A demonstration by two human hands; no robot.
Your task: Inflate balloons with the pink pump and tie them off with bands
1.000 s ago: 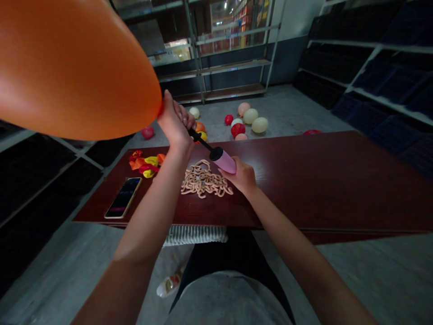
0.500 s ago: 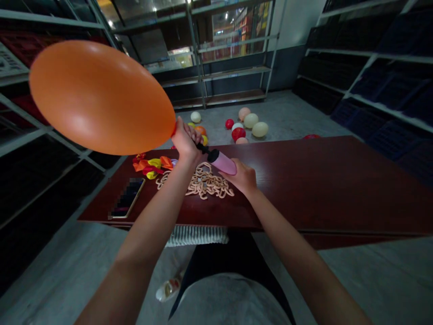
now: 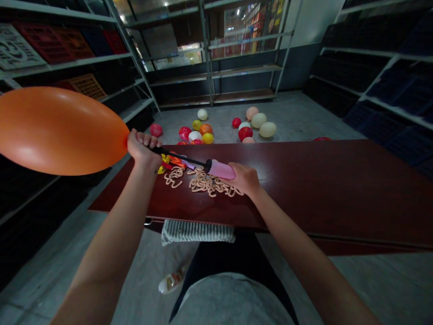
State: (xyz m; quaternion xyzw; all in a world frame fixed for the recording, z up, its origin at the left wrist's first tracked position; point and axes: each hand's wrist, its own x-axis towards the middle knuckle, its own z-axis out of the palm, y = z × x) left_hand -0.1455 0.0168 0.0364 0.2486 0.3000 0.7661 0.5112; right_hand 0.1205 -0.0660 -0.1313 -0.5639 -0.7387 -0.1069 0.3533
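The left hand (image 3: 144, 150) closes tight on the neck of the light, soft orange balloon (image 3: 61, 131), the firm place to hold; the right hand (image 3: 242, 178) wraps the pink hand pump (image 3: 219, 169), seemingly firm, above the dark red table (image 3: 304, 198)

No lettering can be read on the pink hand pump (image 3: 220, 169) or the orange balloon (image 3: 57, 131), and the coloured boxes (image 3: 250, 27) behind the far window are too small and blurred to make out
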